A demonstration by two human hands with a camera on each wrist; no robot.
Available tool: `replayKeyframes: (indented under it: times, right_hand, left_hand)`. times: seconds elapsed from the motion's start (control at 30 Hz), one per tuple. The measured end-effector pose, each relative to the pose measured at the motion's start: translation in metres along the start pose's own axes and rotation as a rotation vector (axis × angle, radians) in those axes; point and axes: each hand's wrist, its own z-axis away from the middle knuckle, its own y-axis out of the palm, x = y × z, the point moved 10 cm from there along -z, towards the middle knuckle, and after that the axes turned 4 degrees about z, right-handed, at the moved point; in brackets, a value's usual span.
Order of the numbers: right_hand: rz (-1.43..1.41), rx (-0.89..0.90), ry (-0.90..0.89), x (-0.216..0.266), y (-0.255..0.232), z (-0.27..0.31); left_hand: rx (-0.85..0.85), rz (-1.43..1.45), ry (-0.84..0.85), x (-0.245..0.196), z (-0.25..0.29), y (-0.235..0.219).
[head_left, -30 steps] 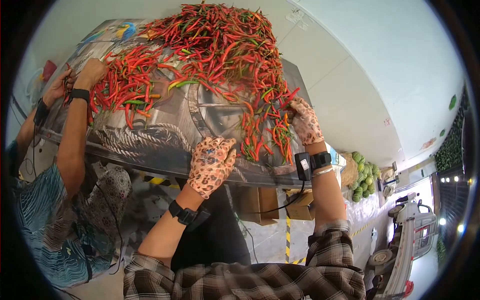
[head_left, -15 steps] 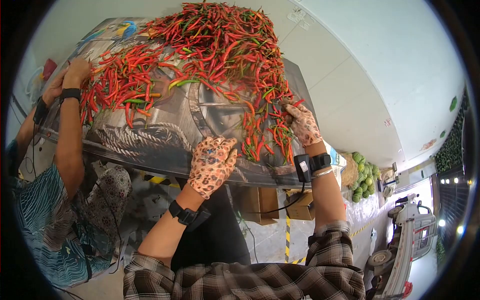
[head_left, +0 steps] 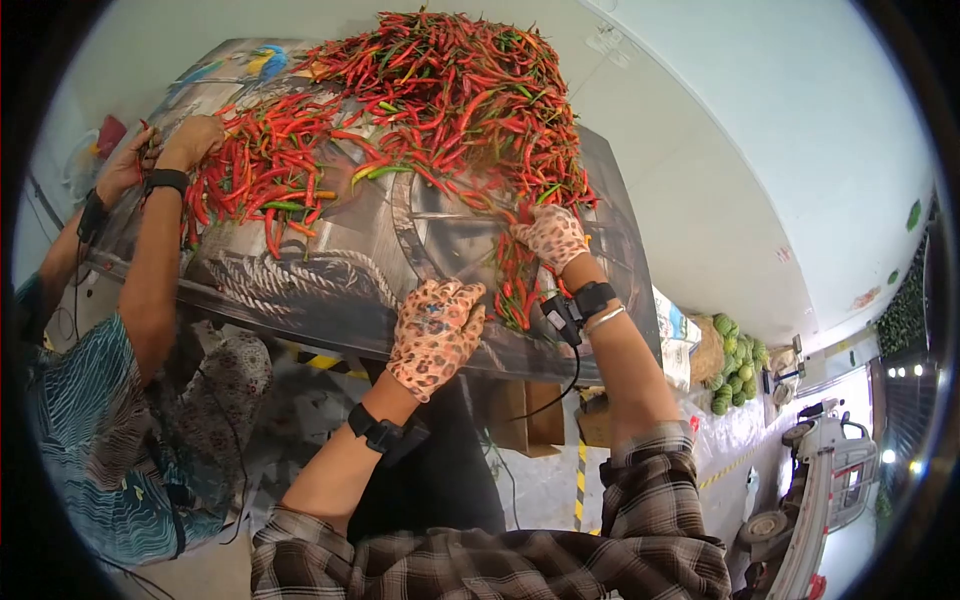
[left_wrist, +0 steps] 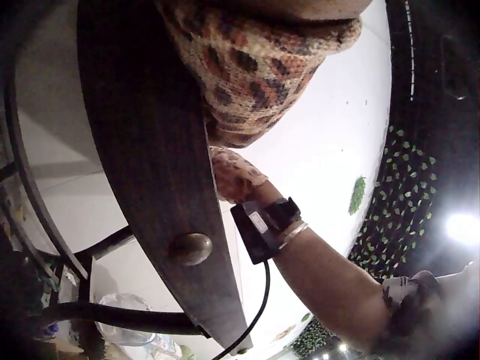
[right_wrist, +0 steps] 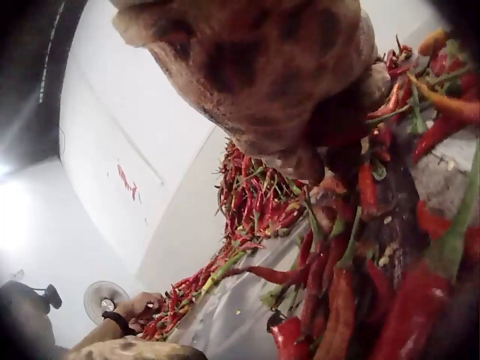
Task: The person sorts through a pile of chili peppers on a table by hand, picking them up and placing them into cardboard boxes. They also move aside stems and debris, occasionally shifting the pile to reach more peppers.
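Note:
Both my hands wear leopard-print gloves. The right hand (head_left: 553, 238) is among red chili peppers (head_left: 515, 285) near the front of the table, below the large heap. In the right wrist view its fingers curl downward with a dark red chili pepper (right_wrist: 341, 124) between them; the glove hides part of it. My left hand (head_left: 437, 338) rests at the table's front edge, back of the hand up and fingers curled under. Its palm side is hidden, so I cannot tell whether it holds anything. In the left wrist view, its glove (left_wrist: 244, 75) lies against the dark table edge (left_wrist: 172, 187).
A large chili heap (head_left: 465, 90) covers the back of the printed table (head_left: 380, 225). On the left, another person's hands (head_left: 190, 145) work beside a smaller chili pile (head_left: 270, 165). Watermelons (head_left: 735, 365), a cardboard box (head_left: 525, 415) and a truck (head_left: 825, 490) are beyond the table.
My right hand has moved left from the table's right side, onto the small group of chilies. The left hand stays at the edge. The other person's hands shifted left, then back right.

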Motion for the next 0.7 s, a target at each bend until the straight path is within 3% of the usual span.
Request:
replayKeyframes:
  times: [0.03,0.13,0.3,0.4,0.47,0.53,0.63,0.7]
  right_hand:
    - [0.065,0.085,0.016,0.001,0.006,-0.004]
    - [0.085,0.095,-0.02,0.007,0.007,-0.003]
    - [0.023,-0.022,-0.063,0.005,0.004,0.0]
    - [-0.317,-0.174,-0.125,-0.021,-0.018,-0.002]
    - [-0.191,-0.222,-0.179,-0.048,-0.025,-0.007]
    - [-0.677,-0.206,0.197,-0.098,-0.041,0.004]
    - [-0.762,-0.181,0.337,-0.125,-0.06,0.025]
    - [-0.69,-0.143,0.324,-0.155,-0.045,0.024]
  left_hand:
    - [0.015,0.003,-0.014,0.0,0.0,0.0]
    - [0.015,0.009,-0.013,0.003,0.0,0.003]
    - [-0.003,0.015,0.009,0.0,0.0,0.0]
    - [-0.014,0.023,0.012,0.0,0.0,-0.002]
    - [-0.023,0.037,0.021,-0.002,0.001,-0.002]
    - [-0.047,0.019,0.025,-0.003,0.001,-0.004]
    - [-0.049,0.031,0.034,-0.002,0.002,-0.002]
    - [-0.034,0.025,0.02,-0.001,0.002,-0.001]
